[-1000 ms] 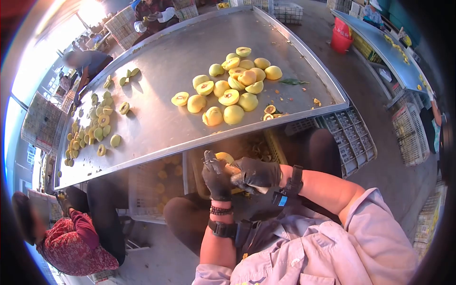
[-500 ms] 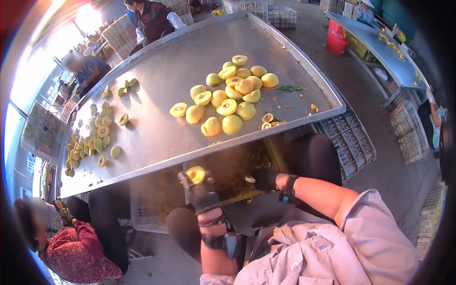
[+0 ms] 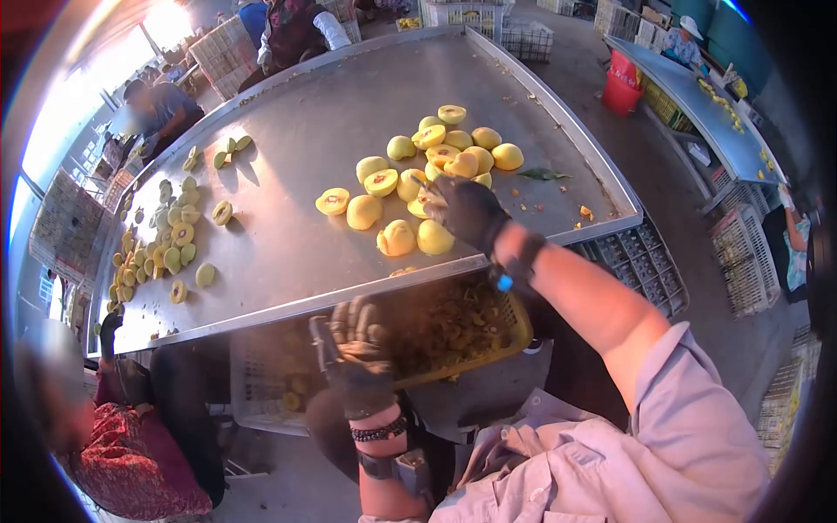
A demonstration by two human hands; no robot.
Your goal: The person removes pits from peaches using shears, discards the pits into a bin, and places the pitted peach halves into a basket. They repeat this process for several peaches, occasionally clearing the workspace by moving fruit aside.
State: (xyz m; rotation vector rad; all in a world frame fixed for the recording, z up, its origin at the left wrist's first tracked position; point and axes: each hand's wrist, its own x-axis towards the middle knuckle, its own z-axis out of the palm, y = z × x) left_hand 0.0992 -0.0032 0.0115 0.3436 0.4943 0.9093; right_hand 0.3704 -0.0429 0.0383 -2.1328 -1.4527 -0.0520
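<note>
My left hand, in a dark, stained glove, is held palm-up below the table's front edge. Its fingers are spread and nothing lies in it. My right hand, also gloved, reaches over the metal table into a pile of yellow peaches, some whole and some halved. Its bent fingers close on a halved peach, partly covered by the glove. Whether a small tool is also in that hand cannot be made out. A green leaf lies right of the pile.
Under the table edge stands a yellow crate of brown scraps, beside a white crate. Smaller fruit halves lie at the table's left. A co-worker in a red patterned top sits at my left; others sit beyond. A raised rim borders the table.
The halved peach has left my left hand, whose fingers are now spread. My right hand has moved from below the table up and forward onto the peach pile. The view has shifted slightly.
</note>
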